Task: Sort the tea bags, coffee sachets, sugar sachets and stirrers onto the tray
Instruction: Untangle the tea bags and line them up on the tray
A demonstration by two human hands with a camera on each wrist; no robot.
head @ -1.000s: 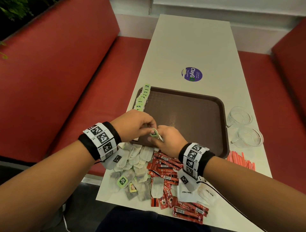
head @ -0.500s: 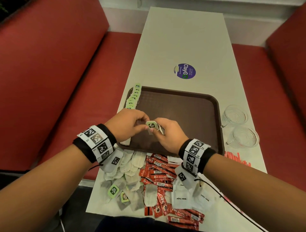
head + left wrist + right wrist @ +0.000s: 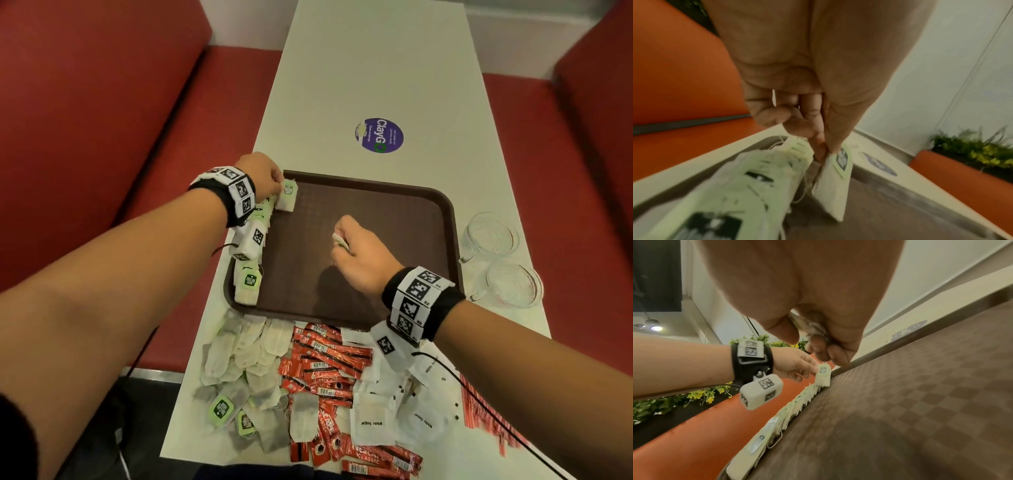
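Your left hand (image 3: pixel 265 178) pinches a tea bag (image 3: pixel 287 197) by its top at the tray (image 3: pixel 445 219)'s ten o'clock corner — extending the row (image 3: pixel 248 274) along nine o'clock. Your right hand (image 3: pixel 359 255) clenches something pale — probably more bags — ready mid-tray.

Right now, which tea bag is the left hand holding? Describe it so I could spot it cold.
Find the brown tray on the white table; a row of tea bags lines its left edge. At the row's far end, the left hand pinches one tea bag by its top. Unlike its neighbours, it hangs upright, green tag facing the camera.
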